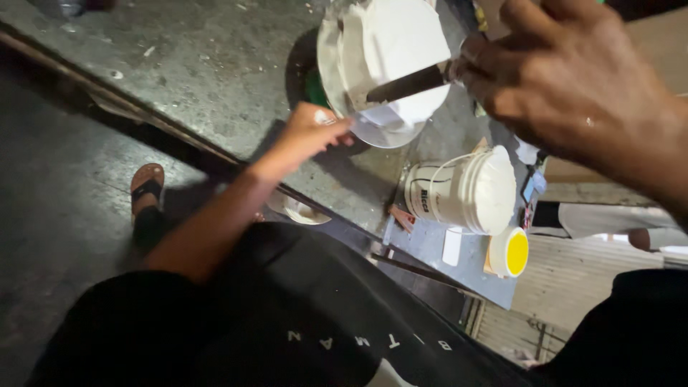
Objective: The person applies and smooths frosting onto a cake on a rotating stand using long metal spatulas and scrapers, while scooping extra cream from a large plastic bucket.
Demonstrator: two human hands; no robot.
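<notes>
1. At the far left a sandalled foot (147,188) stands on the dark floor (50,215), beside the raised grey counter (215,79) that carries everything else.
2. The left hand (304,136) reaches forward to the near rim of a round board (376,135). Its fingers are curled against that edge, pinching or steadying it; how tight the grip is cannot be told from here.
3. On that board sits a white cake (390,50), its top and near side fully coated in white cream. The coat looks uneven, with ridges and folds, so I judge the covering laid on but the smoothing unfinished.
4. A flat dark spatula blade (408,84) lies against the near face of the cake, its tip touching the cream.
5. The right hand (566,79) is closed firmly round the spatula's handle, above and right of the cake.
6. Below, on the counter, a white bucket (459,192) lies on its side, seemingly full of white cream, with a small yellow-filled tub (510,252) just beside it; no colour shows on the cake yet.
</notes>
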